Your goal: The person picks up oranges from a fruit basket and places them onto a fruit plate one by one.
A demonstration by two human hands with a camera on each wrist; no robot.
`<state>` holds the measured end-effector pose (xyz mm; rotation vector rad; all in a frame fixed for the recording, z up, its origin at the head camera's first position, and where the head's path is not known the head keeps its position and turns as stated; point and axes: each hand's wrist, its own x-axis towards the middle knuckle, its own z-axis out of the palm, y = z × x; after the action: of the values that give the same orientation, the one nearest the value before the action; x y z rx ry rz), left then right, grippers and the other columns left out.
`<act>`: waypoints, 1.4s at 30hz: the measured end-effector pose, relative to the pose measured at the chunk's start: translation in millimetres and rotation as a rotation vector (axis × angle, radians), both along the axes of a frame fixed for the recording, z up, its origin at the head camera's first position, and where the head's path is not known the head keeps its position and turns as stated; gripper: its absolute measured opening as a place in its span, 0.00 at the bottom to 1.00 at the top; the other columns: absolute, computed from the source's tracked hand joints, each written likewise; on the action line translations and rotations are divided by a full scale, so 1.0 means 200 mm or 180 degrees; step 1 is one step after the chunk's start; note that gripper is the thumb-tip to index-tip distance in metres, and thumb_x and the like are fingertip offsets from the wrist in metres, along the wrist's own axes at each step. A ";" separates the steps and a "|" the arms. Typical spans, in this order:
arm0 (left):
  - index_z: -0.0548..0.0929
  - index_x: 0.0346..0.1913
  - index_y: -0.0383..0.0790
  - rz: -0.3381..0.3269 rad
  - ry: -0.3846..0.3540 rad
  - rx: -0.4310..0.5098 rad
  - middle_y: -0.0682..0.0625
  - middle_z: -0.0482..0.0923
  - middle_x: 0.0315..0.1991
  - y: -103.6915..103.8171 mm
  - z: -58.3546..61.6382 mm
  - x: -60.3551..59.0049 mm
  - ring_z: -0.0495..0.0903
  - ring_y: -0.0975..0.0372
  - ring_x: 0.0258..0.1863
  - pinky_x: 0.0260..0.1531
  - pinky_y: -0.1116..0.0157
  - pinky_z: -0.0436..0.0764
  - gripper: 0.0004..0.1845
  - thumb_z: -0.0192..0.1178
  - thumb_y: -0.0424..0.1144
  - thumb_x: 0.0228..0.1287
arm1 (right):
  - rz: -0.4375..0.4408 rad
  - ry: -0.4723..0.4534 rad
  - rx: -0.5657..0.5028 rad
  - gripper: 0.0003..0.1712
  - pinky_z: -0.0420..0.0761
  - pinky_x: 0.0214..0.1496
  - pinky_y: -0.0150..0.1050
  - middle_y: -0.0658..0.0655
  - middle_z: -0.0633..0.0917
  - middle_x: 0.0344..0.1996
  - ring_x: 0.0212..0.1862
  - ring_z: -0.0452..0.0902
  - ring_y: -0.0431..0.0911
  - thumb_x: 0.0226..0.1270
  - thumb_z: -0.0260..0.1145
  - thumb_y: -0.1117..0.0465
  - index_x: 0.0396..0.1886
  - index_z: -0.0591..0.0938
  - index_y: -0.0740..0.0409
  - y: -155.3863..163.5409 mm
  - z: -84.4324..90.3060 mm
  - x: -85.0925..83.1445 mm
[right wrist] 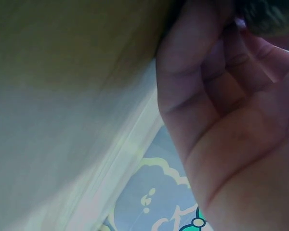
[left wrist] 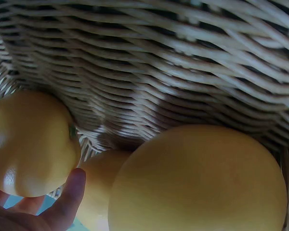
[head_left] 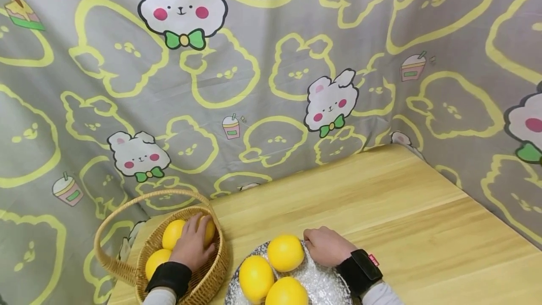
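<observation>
1. Wooden tabletop (head_left: pixel 381 211) fills the lower right of the head view, with a grey cartoon-rabbit cloth (head_left: pixel 271 84) hung behind it.
2. Nearest, at the bottom centre, a silvery plate (head_left: pixel 326 286) holds three yellow fruits (head_left: pixel 256 278) bunched together, likely so none rolls off.
3. At the plate's right edge, the right hand (head_left: pixel 325 247) lies palm down with fingers curled against the rearmost fruit (head_left: pixel 285 252). Whether it truly grips is unclear; the right wrist view shows only a blurred, bent palm.
4. To the lower left, a wicker basket (head_left: pixel 211 267) with a hoop handle (head_left: pixel 127 211) sits at the tabletop's edge; its deep walls keep the round fruit in.
5. The left hand (head_left: pixel 192 244) reaches down into the basket, fingers curved over one basket fruit (head_left: pixel 209 230); two more lie beside it. Its wrist bends downward, wearing a black band (head_left: pixel 169 277).
6. In the left wrist view, a fingertip (left wrist: pixel 70 192) touches a fruit (left wrist: pixel 29 144).
</observation>
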<state>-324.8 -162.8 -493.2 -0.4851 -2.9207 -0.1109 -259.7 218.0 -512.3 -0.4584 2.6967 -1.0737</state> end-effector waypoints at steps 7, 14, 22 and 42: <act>0.71 0.71 0.40 -0.0078 0.0238 0.0254 0.31 0.67 0.71 -0.05 -0.04 -0.01 0.69 0.33 0.69 0.53 0.37 0.81 0.37 0.73 0.40 0.60 | -0.0034 -0.0043 0.0180 0.12 0.63 0.28 0.35 0.51 0.73 0.20 0.22 0.63 0.41 0.81 0.52 0.64 0.39 0.81 0.53 -0.04 0.02 -0.02; 0.71 0.71 0.41 -0.0018 0.0107 0.0348 0.33 0.66 0.72 -0.04 0.00 -0.03 0.67 0.35 0.71 0.54 0.35 0.80 0.35 0.71 0.41 0.62 | -0.0089 0.0013 0.0233 0.11 0.63 0.27 0.35 0.51 0.72 0.20 0.22 0.63 0.42 0.80 0.53 0.64 0.35 0.79 0.52 -0.04 0.03 -0.03; 0.70 0.73 0.43 0.0082 -0.0185 0.0450 0.33 0.62 0.75 -0.05 0.04 -0.03 0.64 0.35 0.74 0.59 0.34 0.77 0.34 0.68 0.41 0.66 | -0.0029 0.0095 0.0295 0.11 0.62 0.27 0.34 0.50 0.73 0.20 0.22 0.62 0.40 0.80 0.54 0.64 0.35 0.78 0.51 -0.04 0.01 -0.04; 0.71 0.72 0.42 -0.0024 -0.0065 0.0436 0.33 0.63 0.75 -0.07 0.01 -0.05 0.65 0.35 0.72 0.56 0.34 0.78 0.31 0.64 0.42 0.67 | -0.0022 -0.0015 0.0338 0.11 0.64 0.28 0.34 0.51 0.73 0.20 0.22 0.64 0.41 0.80 0.53 0.63 0.34 0.78 0.51 -0.05 0.04 -0.06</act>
<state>-335.4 -177.4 -490.7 -0.4752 -2.9058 -0.3164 -271.1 208.1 -505.3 -0.4277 2.7367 -0.9262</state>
